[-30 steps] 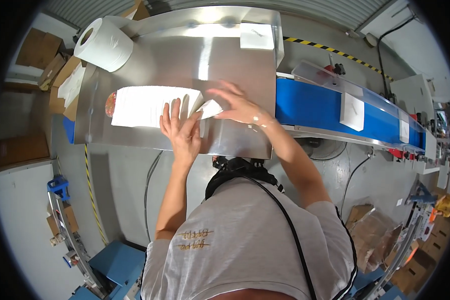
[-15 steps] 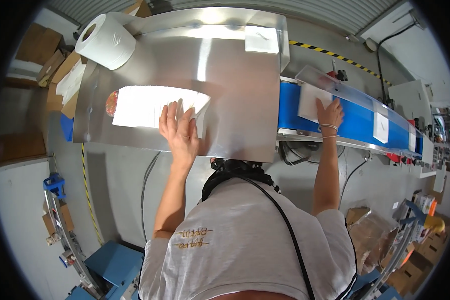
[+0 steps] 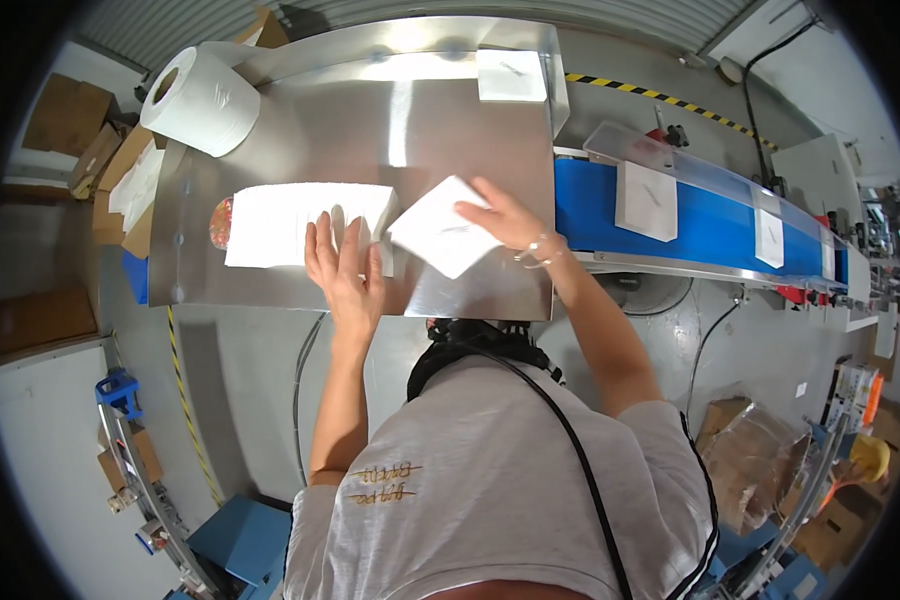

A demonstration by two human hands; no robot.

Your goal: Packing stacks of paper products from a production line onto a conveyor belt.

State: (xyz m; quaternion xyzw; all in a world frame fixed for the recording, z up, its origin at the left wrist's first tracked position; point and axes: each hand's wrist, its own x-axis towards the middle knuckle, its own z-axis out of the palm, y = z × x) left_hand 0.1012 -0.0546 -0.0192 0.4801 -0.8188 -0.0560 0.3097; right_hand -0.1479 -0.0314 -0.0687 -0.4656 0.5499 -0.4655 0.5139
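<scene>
A long row of white square sheets or thin packets lies on the metal table, with a red patterned round thing at its left end. My left hand rests on the row near its right end, fingers stretched out and apart. Just right of the row, my right hand grips a single white square at its right side, thumb over the top. The square is turned cornerwise and bears a small grey mark. Whether it touches the table I cannot tell.
A blue conveyor belt adjoins the table on the right, carrying a white square and others farther along, under a clear guard. Another white square lies at the table's far right corner. A big white roll stands far left.
My right hand has left the square on the belt and come left to the table, where it holds another. The belt's squares have shifted slightly right. My left hand stays on the row.
</scene>
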